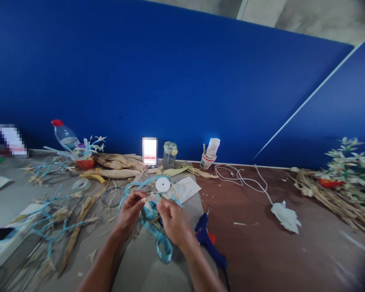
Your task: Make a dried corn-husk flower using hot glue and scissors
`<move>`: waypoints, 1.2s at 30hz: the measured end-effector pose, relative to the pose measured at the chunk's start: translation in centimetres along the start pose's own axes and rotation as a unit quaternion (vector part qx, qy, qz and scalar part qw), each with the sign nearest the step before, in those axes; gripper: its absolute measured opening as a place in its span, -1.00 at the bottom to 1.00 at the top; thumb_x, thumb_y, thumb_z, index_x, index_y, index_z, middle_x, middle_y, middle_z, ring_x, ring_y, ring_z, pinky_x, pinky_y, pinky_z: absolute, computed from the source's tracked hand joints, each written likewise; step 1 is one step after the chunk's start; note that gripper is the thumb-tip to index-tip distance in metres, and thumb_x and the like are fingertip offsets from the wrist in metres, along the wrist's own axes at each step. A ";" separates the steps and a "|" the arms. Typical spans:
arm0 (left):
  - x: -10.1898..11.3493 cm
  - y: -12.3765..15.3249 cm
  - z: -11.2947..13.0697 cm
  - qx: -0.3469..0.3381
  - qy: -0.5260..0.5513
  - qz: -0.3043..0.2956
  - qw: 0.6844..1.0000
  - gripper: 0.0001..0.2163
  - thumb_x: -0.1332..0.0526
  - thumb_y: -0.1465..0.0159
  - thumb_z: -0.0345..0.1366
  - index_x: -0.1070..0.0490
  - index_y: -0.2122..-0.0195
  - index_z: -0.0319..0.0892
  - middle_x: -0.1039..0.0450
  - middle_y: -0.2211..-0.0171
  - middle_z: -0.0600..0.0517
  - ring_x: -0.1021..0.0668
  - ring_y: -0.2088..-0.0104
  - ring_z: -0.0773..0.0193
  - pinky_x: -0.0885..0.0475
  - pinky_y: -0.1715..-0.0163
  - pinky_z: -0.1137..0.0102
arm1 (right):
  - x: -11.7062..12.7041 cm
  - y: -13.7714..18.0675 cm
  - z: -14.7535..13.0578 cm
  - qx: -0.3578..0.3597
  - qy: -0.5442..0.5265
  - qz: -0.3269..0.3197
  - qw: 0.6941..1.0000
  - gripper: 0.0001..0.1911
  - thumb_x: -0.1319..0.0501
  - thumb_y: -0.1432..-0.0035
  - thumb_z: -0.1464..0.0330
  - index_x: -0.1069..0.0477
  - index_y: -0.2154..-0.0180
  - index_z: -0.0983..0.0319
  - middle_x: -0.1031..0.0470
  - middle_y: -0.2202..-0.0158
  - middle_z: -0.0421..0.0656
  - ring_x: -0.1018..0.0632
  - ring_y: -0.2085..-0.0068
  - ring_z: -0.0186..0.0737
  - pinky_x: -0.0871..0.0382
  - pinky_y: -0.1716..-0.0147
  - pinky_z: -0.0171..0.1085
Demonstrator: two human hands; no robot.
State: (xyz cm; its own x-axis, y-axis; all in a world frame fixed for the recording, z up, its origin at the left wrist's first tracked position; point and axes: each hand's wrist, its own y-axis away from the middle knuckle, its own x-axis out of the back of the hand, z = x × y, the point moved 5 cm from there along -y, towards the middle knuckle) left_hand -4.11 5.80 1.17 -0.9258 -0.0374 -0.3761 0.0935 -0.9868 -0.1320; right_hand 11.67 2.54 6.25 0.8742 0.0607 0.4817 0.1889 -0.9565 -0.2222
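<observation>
My left hand [130, 211] and my right hand [172, 219] meet over the table, fingers pinched together on a small pale husk flower [150, 199]. Under and around the hands lies a tangle of light blue ribbon [162, 243], looping toward me. A white tape roll [162, 184] sits just beyond the hands on a sheet of white paper [187, 188]. A blue glue gun [208, 241] lies right of my right wrist, its nozzle pointing away from me.
Dried husks [118, 162], blue-wrapped twigs [53, 223], a plastic bottle [63, 136], a glass jar [169, 154] and a paper cup [207, 160] line the blue wall. A white cable [246, 178] runs to a white cloth [286, 217]. Husk flowers [346, 170] pile at right.
</observation>
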 end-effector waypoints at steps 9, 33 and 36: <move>-1.0 0.7 -1.6 0.032 -0.045 -0.093 0.994 -0.87 -0.33 -0.06 -0.27 -0.45 0.44 -0.19 -0.41 0.43 0.04 -0.43 0.38 0.31 -0.33 0.31 0.44 | -0.4 -0.4 1.2 -0.076 0.000 0.010 0.997 -0.53 0.03 -0.24 0.16 -0.43 0.52 0.29 -0.40 0.59 -0.19 -0.34 0.54 -0.35 -0.10 0.52 -0.37; -2.0 0.9 -1.4 0.062 -0.156 -0.207 0.964 -0.79 -0.28 -0.10 -0.16 -0.52 0.46 -0.22 -0.45 0.44 -0.05 -0.43 0.34 0.20 -0.33 0.25 0.36 | 0.6 -0.5 1.5 -0.057 0.079 0.009 0.995 -0.57 0.00 -0.22 0.22 -0.39 0.59 0.27 -0.38 0.63 -0.16 -0.33 0.56 -0.33 -0.03 0.57 -0.37; -2.0 0.9 -1.5 0.054 -0.163 -0.211 0.962 -0.80 -0.26 -0.13 -0.17 -0.53 0.43 -0.22 -0.46 0.41 -0.06 -0.44 0.33 0.20 -0.33 0.23 0.34 | 0.6 -0.4 1.5 -0.053 0.069 0.013 0.996 -0.56 0.01 -0.22 0.20 -0.37 0.59 0.27 -0.34 0.65 -0.19 -0.29 0.57 -0.35 -0.02 0.57 -0.37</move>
State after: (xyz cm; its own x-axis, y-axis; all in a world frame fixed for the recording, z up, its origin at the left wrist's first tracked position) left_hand -1.65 5.18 0.41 -0.9404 0.3401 -0.0003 -0.3381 -0.9349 -0.1080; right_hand 12.82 3.42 5.38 0.8076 0.0024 0.5897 0.1121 -0.9824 -0.1495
